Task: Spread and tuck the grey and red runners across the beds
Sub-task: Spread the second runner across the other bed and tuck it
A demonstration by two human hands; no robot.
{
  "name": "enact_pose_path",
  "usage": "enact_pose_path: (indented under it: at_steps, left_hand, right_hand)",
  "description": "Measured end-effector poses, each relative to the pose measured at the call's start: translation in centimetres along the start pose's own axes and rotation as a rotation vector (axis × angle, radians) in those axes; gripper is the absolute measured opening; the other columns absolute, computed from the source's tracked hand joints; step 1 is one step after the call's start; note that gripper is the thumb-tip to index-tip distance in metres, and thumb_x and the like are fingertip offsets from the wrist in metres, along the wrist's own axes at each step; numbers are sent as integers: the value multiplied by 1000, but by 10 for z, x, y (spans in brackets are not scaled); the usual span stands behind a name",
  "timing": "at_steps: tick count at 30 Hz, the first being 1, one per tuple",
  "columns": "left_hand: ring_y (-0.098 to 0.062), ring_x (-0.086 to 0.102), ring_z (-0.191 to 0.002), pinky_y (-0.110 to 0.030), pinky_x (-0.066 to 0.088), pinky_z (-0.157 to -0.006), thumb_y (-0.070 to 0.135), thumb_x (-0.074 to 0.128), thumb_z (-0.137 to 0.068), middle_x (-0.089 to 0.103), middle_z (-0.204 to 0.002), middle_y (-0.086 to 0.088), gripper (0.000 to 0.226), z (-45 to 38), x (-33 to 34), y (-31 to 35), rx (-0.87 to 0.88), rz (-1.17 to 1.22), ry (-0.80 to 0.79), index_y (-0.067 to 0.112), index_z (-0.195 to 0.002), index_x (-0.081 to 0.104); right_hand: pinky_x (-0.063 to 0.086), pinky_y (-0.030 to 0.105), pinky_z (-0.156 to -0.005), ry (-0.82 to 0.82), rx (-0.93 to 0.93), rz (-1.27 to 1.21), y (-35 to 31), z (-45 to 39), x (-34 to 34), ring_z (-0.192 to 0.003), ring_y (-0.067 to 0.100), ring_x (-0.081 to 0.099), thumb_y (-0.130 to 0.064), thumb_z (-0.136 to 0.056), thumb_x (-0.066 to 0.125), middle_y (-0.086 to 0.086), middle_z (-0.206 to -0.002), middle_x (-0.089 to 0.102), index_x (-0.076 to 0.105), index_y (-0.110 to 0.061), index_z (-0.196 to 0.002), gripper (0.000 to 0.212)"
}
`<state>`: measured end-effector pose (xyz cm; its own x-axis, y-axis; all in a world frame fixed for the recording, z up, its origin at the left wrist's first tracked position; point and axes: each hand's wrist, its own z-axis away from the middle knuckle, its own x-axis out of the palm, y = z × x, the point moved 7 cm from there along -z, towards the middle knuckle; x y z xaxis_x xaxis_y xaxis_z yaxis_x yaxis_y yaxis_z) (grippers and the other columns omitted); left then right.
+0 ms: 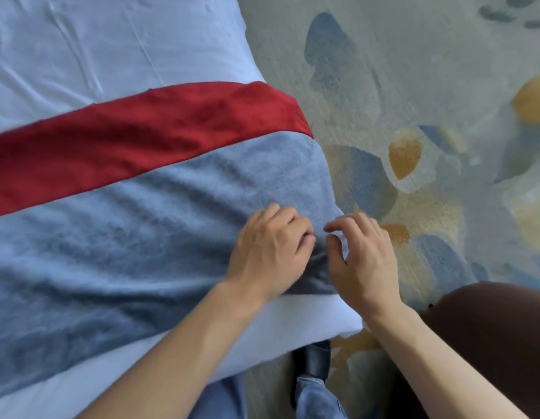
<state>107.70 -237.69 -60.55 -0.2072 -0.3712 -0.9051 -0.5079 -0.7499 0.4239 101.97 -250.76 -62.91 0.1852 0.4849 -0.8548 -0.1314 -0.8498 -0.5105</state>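
Although the bed (81, 55) spreading away from both hands already wears both strips flat, the edge is unfinished. Beyond the knuckles lies the red runner (141, 140); beneath them the grey runner (111, 237) drapes over the side (tuck not visible, probably pending). Left hand (270, 252) pinches grey cloth; right hand (363, 261) hovers with fingers loosely curled, holding nothing.

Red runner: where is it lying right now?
In the head view, the red runner crosses the bed's white sheet, on the grey runner's far edge, beyond both hands.
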Motion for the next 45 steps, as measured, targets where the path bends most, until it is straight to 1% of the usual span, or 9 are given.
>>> enact_pose_path:
  at_steps: [7, 12, 18, 24, 31, 35, 38, 42, 45]
  left_hand:
    - [-27, 56, -86, -40, 43, -75, 25, 57, -87, 68, -95, 2, 15, -64, -77, -152, -128, -90, 166, 22, -93, 70]
    - [-31, 58, -101, -42, 40, -85, 24, 48, -92, 69, -111, -2, 28, -156, -100, -216, -133, -166, 142, 20, -110, 70]
    - [-28, 60, -102, -40, 33, -93, 29, 53, -91, 68, -106, -4, 24, -202, -53, -199, -52, -270, -276, 21, -109, 65]
    - [-30, 52, -73, -42, 35, -68, 9, 56, -75, 56, -75, -3, 9, -187, -71, -170, 163, -206, 28, 18, -75, 59]
    - [-19, 50, -82, -35, 37, -78, 20, 39, -77, 62, -90, 9, 24, -166, -29, -148, 160, 15, -352, 29, -64, 57]
    - [-22, 56, -86, -34, 41, -80, 19, 46, -89, 62, -95, 5, 20, -197, -28, -150, -33, -29, -344, 28, -79, 61]
    - [-27, 60, -94, -36, 41, -79, 42, 49, -95, 65, -103, -1, 26, -206, -14, -145, -100, -179, -411, 20, -104, 60]
    - [-29, 60, -88, -34, 35, -73, 68, 35, -92, 68, -91, -6, 59, -215, -2, -143, -156, -253, -466, 19, -89, 67]
    - [-27, 54, -80, -35, 32, -75, 64, 41, -91, 56, -72, -1, 53, -223, -8, -132, -96, -219, -397, 18, -75, 61]
  right_hand:
    - [45, 43, -79, 76, -29, 20, -69, -118, 42, -94, 27, 61, -14, -93, 52, -2, -101, 67, 69, -18, -101, 19]
    - [45, 46, -87, 87, -8, -3, -113, -201, 73, -99, 29, 59, -23, -94, 49, 2, -104, 66, 69, -18, -106, 25]
    - [43, 44, -88, 27, 154, 64, -105, -225, 90, -104, 31, 55, -17, -87, 51, 5, -112, 65, 68, -17, -111, 29]
    - [39, 40, -84, -6, 283, 58, -78, -207, 85, -92, 26, 54, -20, -86, 51, -2, -94, 64, 64, -20, -95, 16]
    - [43, 44, -94, 51, 507, -120, -39, -224, 74, -98, 22, 57, -43, -89, 51, -7, -95, 66, 65, -26, -96, 23]
    - [42, 41, -89, -55, 477, 31, -28, -231, 85, -91, 22, 58, -40, -83, 63, -6, -86, 66, 69, -26, -79, 17]
    - [37, 38, -85, -62, 471, 68, -15, -219, 89, -87, 23, 56, -32, -85, 62, -5, -82, 65, 68, -22, -75, 15]
    - [36, 39, -83, -18, 522, 35, 0, -203, 85, -86, 23, 56, -32, -85, 59, -5, -80, 63, 64, -23, -74, 15]
    - [36, 38, -85, 22, 546, -17, 5, -199, 81, -87, 21, 57, -34, -85, 59, -7, -80, 61, 61, -24, -75, 14]
